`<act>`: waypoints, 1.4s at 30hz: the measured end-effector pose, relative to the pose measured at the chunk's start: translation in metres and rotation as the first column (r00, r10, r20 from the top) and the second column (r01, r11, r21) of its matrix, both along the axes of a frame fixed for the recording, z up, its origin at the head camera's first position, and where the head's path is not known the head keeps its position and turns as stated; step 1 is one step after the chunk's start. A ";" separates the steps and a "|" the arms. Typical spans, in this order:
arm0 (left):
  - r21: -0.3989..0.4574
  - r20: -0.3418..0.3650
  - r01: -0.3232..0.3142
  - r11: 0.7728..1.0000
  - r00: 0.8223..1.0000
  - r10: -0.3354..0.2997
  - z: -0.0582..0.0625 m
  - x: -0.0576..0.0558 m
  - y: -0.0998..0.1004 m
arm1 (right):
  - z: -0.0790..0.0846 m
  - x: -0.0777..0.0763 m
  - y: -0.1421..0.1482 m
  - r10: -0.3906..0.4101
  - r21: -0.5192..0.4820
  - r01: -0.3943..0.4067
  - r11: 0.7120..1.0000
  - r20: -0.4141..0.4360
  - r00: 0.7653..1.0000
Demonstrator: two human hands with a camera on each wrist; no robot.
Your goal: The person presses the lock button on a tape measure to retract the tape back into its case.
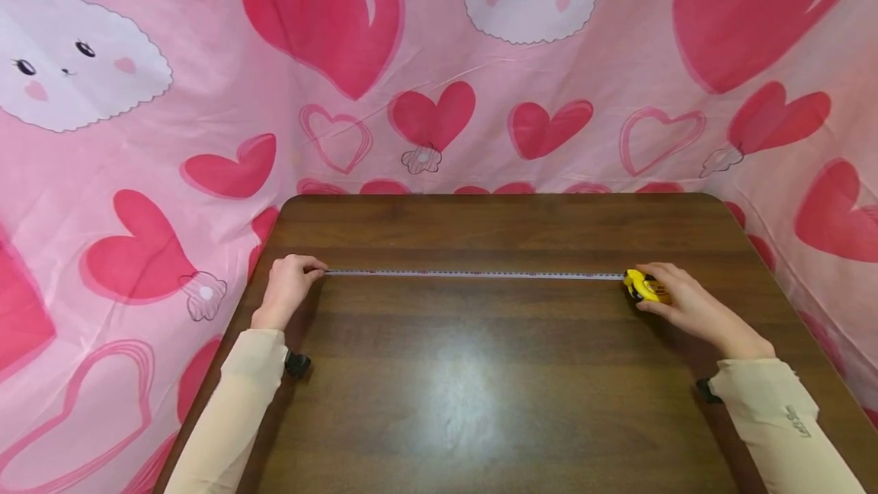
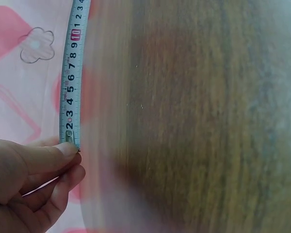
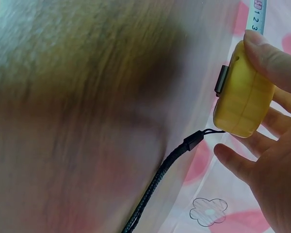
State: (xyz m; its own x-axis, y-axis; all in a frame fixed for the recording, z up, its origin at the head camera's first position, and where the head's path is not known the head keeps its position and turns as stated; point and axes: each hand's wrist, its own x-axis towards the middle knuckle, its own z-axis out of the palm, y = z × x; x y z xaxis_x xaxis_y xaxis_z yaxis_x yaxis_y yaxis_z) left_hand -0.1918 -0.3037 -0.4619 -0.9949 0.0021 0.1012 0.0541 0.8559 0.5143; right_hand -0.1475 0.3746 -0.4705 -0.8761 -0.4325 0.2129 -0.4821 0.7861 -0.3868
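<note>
A tape measure with a yellow case [image 1: 643, 288] sits in my right hand [image 1: 696, 311], at the right side of the table. In the right wrist view, the thumb lies along the top of the yellow case [image 3: 243, 92], with fingers behind it. A black wrist strap [image 3: 157, 177] hangs from the case. The pulled-out blade [image 1: 473, 274] runs nearly straight across to my left hand [image 1: 284, 288]. In the left wrist view, thumb and forefinger pinch the blade's end [image 2: 69, 138], below the printed 2; numbers climb past a red-boxed 10.
The brown wood-grain table [image 1: 384, 357] has rounded far corners. Pink cloth printed with hearts [image 1: 439, 117] hangs behind it and along both sides. Light reflects off the middle of the tabletop. Dark wrist bands [image 1: 297, 364] show at both sleeve cuffs.
</note>
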 end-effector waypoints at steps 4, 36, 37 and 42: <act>0.002 0.007 0.002 1.000 1.000 -0.002 -0.001 0.000 0.002 | 0.002 0.000 -0.002 -0.007 0.004 0.006 1.000 0.022 1.000; -0.004 -0.020 0.058 0.998 0.998 -0.058 -0.004 -0.002 0.012 | 0.003 -0.003 -0.013 0.045 0.017 -0.045 0.999 -0.033 0.998; -0.007 -0.019 0.061 0.998 0.998 -0.061 -0.004 -0.002 0.013 | 0.003 -0.003 -0.013 0.048 0.017 -0.048 0.999 -0.037 0.998; -0.003 -0.012 0.066 0.998 0.998 -0.066 -0.004 -0.002 0.016 | 0.005 -0.003 -0.015 0.043 0.014 -0.043 0.999 -0.020 0.999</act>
